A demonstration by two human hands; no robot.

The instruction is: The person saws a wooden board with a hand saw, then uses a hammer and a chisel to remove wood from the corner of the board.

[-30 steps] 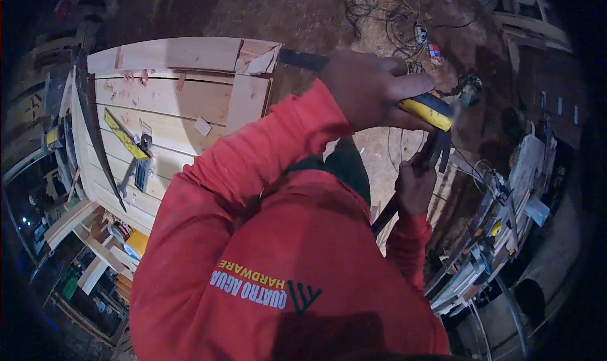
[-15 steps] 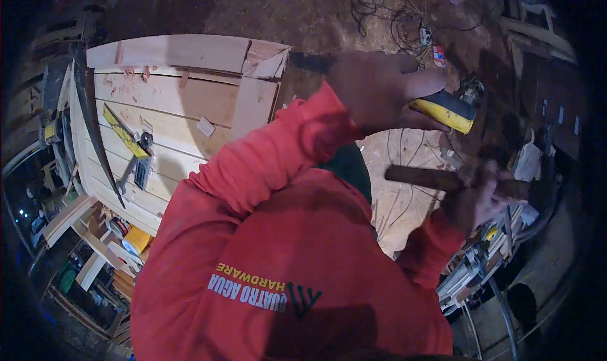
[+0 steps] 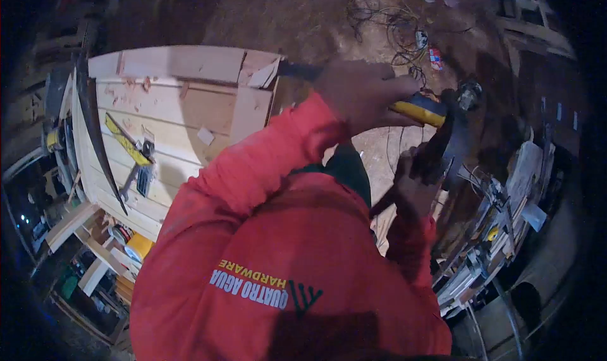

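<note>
My left hand [image 3: 363, 95] is closed around a chisel with a yellow and black handle [image 3: 420, 109]. The chisel's dark blade [image 3: 300, 71] points left, at the corner of a wooden panel [image 3: 218, 105] with a raised frame. Whether its edge touches the wood is hard to tell. My right hand [image 3: 417, 187] grips a wooden-handled hammer, whose dark, blurred head [image 3: 452, 130] is at the butt end of the chisel handle. Wood chips [image 3: 147, 84] and a small pale offcut [image 3: 205, 136] lie on the panel.
A yellow try-square-like tool [image 3: 126, 140] rests on the panel, a handsaw blade [image 3: 95, 133] along its left edge. Cords [image 3: 395, 23] and a red-and-white packet [image 3: 435, 59] lie on the floor. Timber pieces [image 3: 468, 282] are stacked at right, more [image 3: 95, 272] at lower left.
My right hand has swung left with the hammer, bringing its head up to the chisel's butt. My left hand and the chisel have shifted slightly left.
</note>
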